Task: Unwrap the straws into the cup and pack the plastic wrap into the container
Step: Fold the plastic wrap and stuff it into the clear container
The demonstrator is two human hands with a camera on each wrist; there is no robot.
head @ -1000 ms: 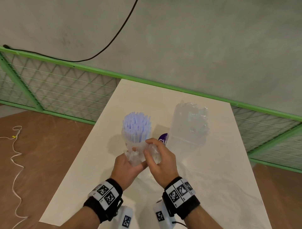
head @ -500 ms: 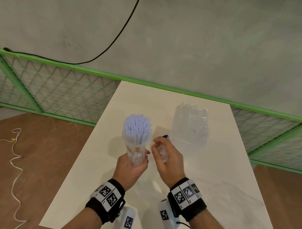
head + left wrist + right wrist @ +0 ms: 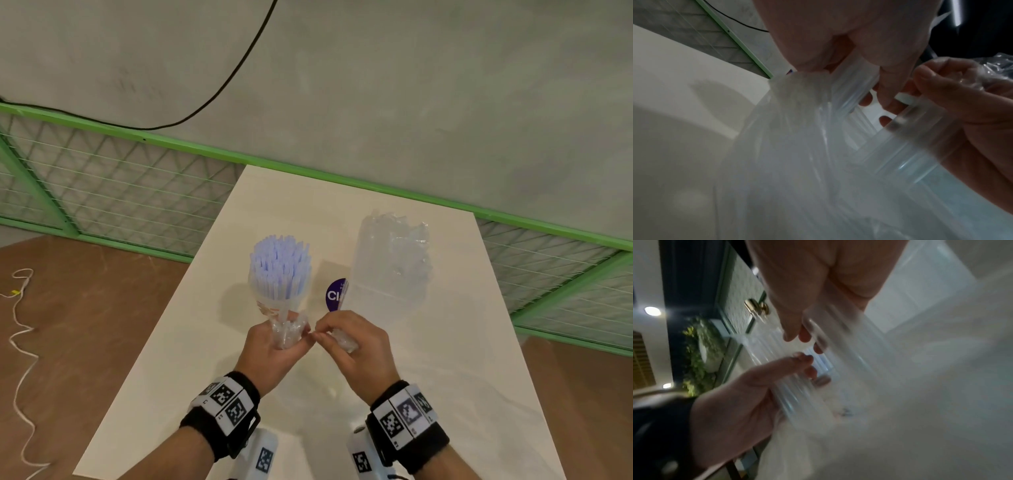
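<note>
A clear cup point(image 3: 279, 294) packed with pale blue straws point(image 3: 279, 260) stands mid-table. Just in front of it my left hand point(image 3: 274, 349) grips a small bunch of wrapped straws point(image 3: 287, 332), upright in my fist. My right hand point(image 3: 356, 342) keeps crumpled plastic wrap point(image 3: 342, 339) in its curled fingers, and its thumb and forefinger pinch at the bunch's right side. In the left wrist view the wrapped straws point(image 3: 855, 91) run between both hands, with the crumpled wrap point(image 3: 999, 68) at the right. The right wrist view is blurred and shows the straws point(image 3: 838, 344) under my fingers.
A tall clear container point(image 3: 390, 260) holding crumpled wraps stands right of the cup. A purple round label point(image 3: 335, 294) shows between them. The white table point(image 3: 445, 377) ends at a green mesh fence point(image 3: 137, 192) at the back. A white cord point(image 3: 20, 342) lies on the floor at the left.
My right hand pulled a little away from the bunch half a second ago and has come back to pinch at it. The left hand has stayed in front of the cup.
</note>
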